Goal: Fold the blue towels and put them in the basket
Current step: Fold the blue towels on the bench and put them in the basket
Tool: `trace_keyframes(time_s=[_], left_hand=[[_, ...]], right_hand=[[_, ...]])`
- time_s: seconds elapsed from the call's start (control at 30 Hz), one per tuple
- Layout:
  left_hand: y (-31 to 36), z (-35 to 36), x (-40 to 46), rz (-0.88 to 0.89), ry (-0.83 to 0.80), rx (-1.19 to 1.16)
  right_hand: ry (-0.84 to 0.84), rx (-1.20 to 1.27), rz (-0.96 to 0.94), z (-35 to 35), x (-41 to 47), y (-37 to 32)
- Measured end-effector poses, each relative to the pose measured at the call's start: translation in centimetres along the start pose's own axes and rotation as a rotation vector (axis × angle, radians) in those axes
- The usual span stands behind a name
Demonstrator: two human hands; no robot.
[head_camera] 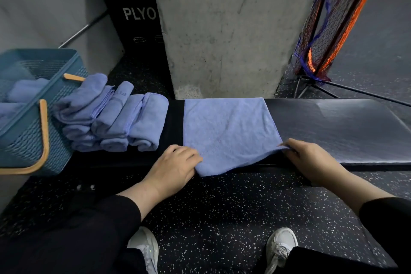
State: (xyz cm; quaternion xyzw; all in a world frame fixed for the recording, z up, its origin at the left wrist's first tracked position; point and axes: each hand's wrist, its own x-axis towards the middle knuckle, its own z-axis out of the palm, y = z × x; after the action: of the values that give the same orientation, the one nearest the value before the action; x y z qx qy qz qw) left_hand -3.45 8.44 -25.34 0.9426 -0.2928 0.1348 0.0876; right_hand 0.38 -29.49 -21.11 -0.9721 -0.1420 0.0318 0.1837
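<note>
**Both hands at the near corners of a limp towel**

The left hand (175,165) pinches the near left corner of the towel (226,131), fingers curled over the cloth where it sags off the bench (344,127) edge. The right hand (311,160) grips the near right corner, fingertips tucked over the hem. The towel lies flat across the bench, its far edge close to the concrete pillar (222,29), its near edge drooping slightly over the front.

It looks like thin microfibre: light, soft, with no stiffness of its own. It should drape wherever it is unsupported, so a single-point hold would probably let it bunch. Corners are the sensible places to hold, since taking two together keeps an edge taut and lets it be carried over in one sweep. The nap probably clings a little to the padded bench top, which helps it stay put while a fold is laid down. Nothing here is fragile; the likely fault is a skewed fold or a wrinkle.

Just left of the towel sits a pile (111,115) of folded ones, leaning in a row. Beyond it the basket (33,135), tilted, already holds some folded blue cloth, so much of the work seems done.
</note>
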Motion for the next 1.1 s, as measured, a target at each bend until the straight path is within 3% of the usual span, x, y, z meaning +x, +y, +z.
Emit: trace_keyframes(time_s=[0.13, 0.23, 0.3, 0.53, 0.6, 0.8, 0.97, 1.03, 1.1], left_hand=[[1.0, -0.6, 0.5, -0.252, -0.009, -0.267], [1.2, -1.0, 0.9, -0.295, -0.008, -0.278], [1.2, -1.5, 1.2, -0.333, 0.041, -0.326], [1.2, -3.6, 2.3, -0.739, 0.227, -0.686], [0.9, -4.1, 2.6, -0.753, 0.243, -0.756], [0.9, -6.6, 2.4, -0.725, 0.056, -0.837], [1.0, -7.2, 1.9, -0.774, -0.106, -1.173], [0.6, -7.1, 2.5, -0.73, -0.185, -1.142], [-0.2, -7.0, 3.9, -0.712, -0.137, -1.05]], right_hand=[[-0.006, 0.051, 0.059, -0.8, 0.5, -0.7], [0.003, 0.098, 0.096, -1.4, 0.7, -1.3], [0.0, 0.127, 0.099, -1.7, 0.9, -1.6], [0.024, 0.272, 0.025, -2.4, 0.7, -1.6], [0.035, 0.283, 0.01, -2.7, 0.5, -2.0], [0.033, 0.324, 0.019, -4.8, -0.2, -3.3], [0.028, 0.505, 0.016, -5.5, -0.2, -5.0], [0.127, 0.515, 0.03, -5.0, 1.1, -5.3], [0.196, 0.662, 0.073, -4.6, 2.8, -5.7]])
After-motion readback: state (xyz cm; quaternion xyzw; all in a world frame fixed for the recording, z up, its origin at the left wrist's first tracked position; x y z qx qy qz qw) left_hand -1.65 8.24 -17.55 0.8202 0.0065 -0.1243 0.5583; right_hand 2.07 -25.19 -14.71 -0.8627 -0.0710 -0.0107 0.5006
